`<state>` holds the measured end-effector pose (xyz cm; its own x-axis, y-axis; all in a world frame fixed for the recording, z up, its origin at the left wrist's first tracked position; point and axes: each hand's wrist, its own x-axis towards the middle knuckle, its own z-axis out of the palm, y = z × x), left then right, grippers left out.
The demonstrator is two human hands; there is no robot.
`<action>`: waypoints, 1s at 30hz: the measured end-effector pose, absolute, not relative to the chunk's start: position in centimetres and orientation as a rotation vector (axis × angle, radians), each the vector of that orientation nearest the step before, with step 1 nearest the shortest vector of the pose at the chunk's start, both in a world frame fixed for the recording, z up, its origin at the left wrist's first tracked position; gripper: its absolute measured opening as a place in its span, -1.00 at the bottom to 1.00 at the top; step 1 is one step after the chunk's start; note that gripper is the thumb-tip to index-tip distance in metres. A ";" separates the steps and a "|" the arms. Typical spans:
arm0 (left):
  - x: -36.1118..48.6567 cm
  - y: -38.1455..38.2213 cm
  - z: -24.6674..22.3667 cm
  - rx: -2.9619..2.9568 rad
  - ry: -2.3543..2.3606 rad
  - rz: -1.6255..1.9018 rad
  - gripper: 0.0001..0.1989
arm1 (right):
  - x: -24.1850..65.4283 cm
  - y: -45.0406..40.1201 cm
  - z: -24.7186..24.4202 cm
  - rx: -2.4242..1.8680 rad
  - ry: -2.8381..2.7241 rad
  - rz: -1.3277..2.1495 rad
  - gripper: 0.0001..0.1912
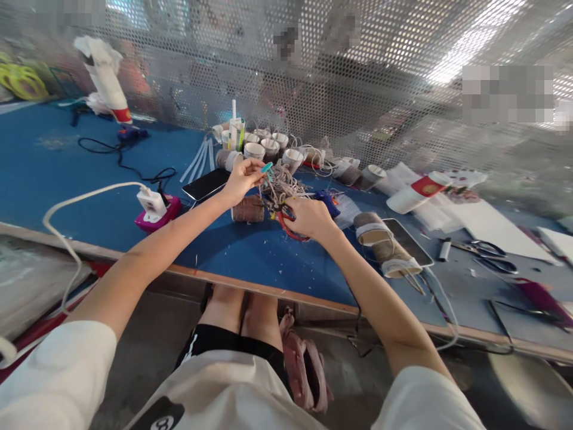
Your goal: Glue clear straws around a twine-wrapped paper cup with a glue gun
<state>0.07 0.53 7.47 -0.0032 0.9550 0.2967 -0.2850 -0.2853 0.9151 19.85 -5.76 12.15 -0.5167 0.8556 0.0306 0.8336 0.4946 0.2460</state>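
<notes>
My left hand [245, 177] pinches a small flat teal piece [267, 168] between thumb and fingertips. Its exact kind is too small to make out. My right hand [308, 216] is closed around red-handled pliers [293, 232], whose dark jaws point left, just below the teal piece. Behind both hands lies a tangled heap of grey-beige cords [286, 182]. A spool of brown cord [248, 209] lies on its side below my left hand. A blue tool [329, 203], partly hidden, rests beyond my right hand.
White-rimmed cord-wrapped cups [270, 147] stand at the back against a perforated metal screen [268, 71]. Left are a phone [206, 184] and a magenta power block [156, 214] with a charger. Right are cord-wrapped tubes [387, 245], another phone [409, 242] and scissors [490, 254].
</notes>
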 end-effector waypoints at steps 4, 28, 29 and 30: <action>0.1 0.5 7.6 1.228 0.816 1.505 -0.90 | 19.3 -5.7 12.3 1.452 2.615 0.374 -0.52; -0.1 0.8 7.4 1.084 0.776 1.567 -0.84 | 18.7 -5.4 13.4 1.427 2.586 0.394 -0.52; -0.1 0.8 7.4 1.077 0.773 1.568 -0.85 | 18.6 -5.4 13.4 1.419 2.584 0.399 -0.53; -0.1 0.8 7.4 1.067 0.770 1.569 -0.85 | 18.5 -5.3 13.5 1.413 2.579 0.401 -0.54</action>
<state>-0.11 0.81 7.38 -0.0626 0.9667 0.2482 -0.3945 -0.2524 0.8835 18.54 -5.32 13.51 -0.5350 0.8446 -0.0221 0.7980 0.5138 0.3151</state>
